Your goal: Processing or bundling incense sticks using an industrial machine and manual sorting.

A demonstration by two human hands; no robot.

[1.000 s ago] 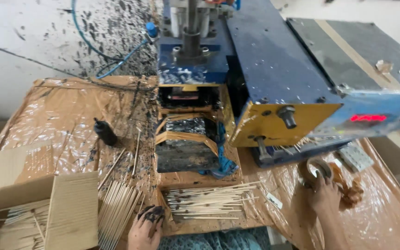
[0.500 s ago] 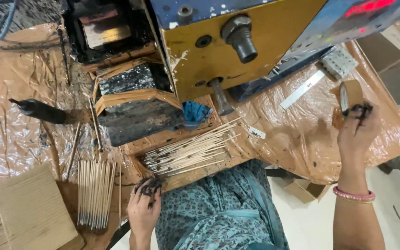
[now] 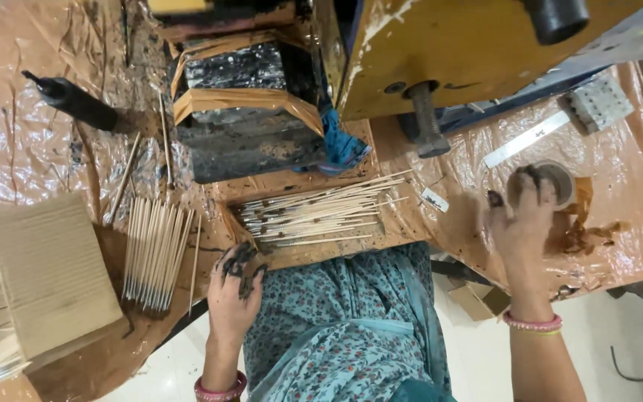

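Note:
My left hand (image 3: 236, 286) rests on the near edge of a shallow cardboard tray (image 3: 336, 249). Its fingers are curled together and coated in black paste. The tray holds several thin bamboo sticks (image 3: 314, 212) lying sideways. My right hand (image 3: 522, 219) is out to the right on the brown plastic sheet. Its blackened fingertips reach over the rim of a small round cup (image 3: 556, 179), with the thumb apart at the cup's left side. A brown paste smear (image 3: 582, 234) lies beside the cup.
A yellow and blue machine (image 3: 455, 52) overhangs the table, with a taped black chute (image 3: 251, 123) above the tray. A bundle of sticks (image 3: 154, 249) and a cardboard box (image 3: 46, 272) lie to the left. A black bottle (image 3: 76, 100) and a metal ruler (image 3: 530, 138) rest on the sheet.
The view has tilted down and closer to the table. My right hand has stayed at the round cup, and my left hand has stayed at the tray's near edge.

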